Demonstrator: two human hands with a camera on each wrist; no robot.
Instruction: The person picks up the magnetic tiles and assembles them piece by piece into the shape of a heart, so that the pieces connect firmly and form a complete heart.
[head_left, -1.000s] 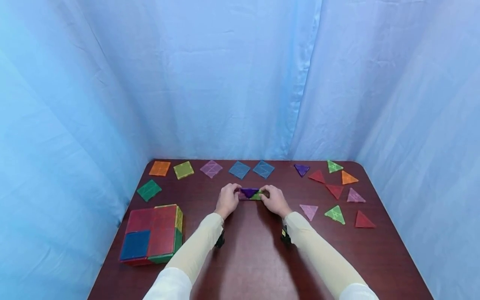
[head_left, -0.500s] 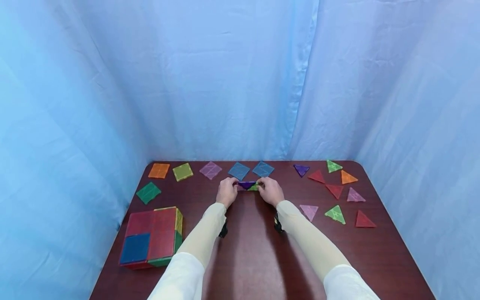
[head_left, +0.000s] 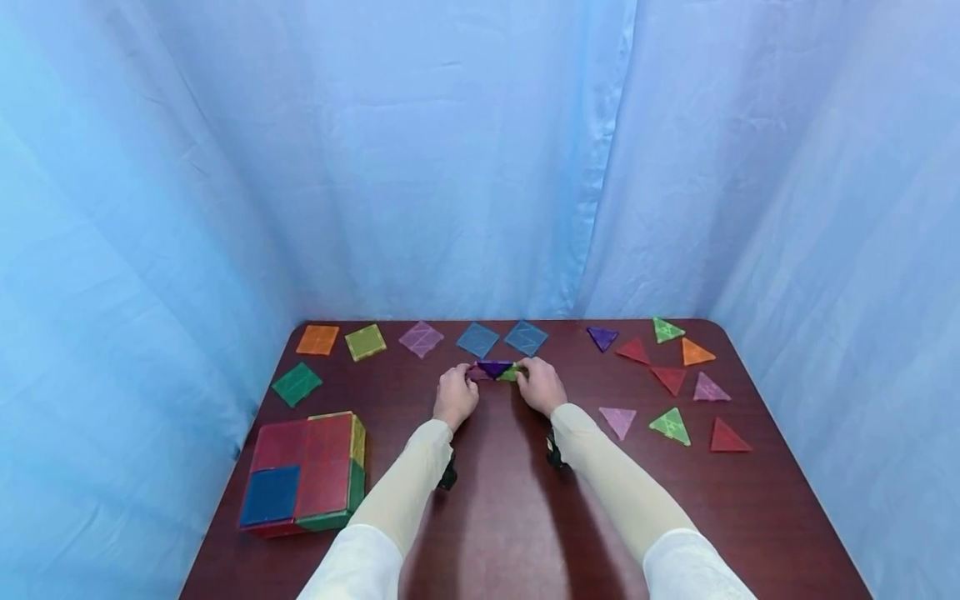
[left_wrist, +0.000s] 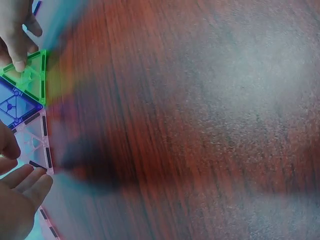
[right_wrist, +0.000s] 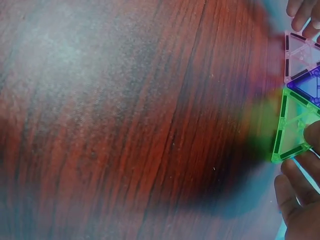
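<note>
Three triangular magnetic tiles stand joined edge to edge in a short strip: a pink one (left_wrist: 34, 142), a purple one (head_left: 495, 367) in the middle with its point down, and a light green one (right_wrist: 291, 125). My left hand (head_left: 456, 396) pinches the pink end. At the other end my right hand (head_left: 543, 385) grips the green tile between thumb and fingers. The strip is upright near the far part of the table, close in front of two blue square tiles (head_left: 477, 340).
On the brown table (head_left: 502, 517), orange (head_left: 318, 340), yellow (head_left: 365, 342), purple (head_left: 422, 339) and green (head_left: 297, 384) square tiles lie back left. A block of joined tiles (head_left: 324, 462) stands front left. Several triangles, such as a red one (head_left: 728, 437), lie right. Blue curtains (head_left: 450, 167) enclose the table.
Both hands have carried the tile strip away from the body, toward the blue squares, and a little left. In the last half second they have barely moved.
</note>
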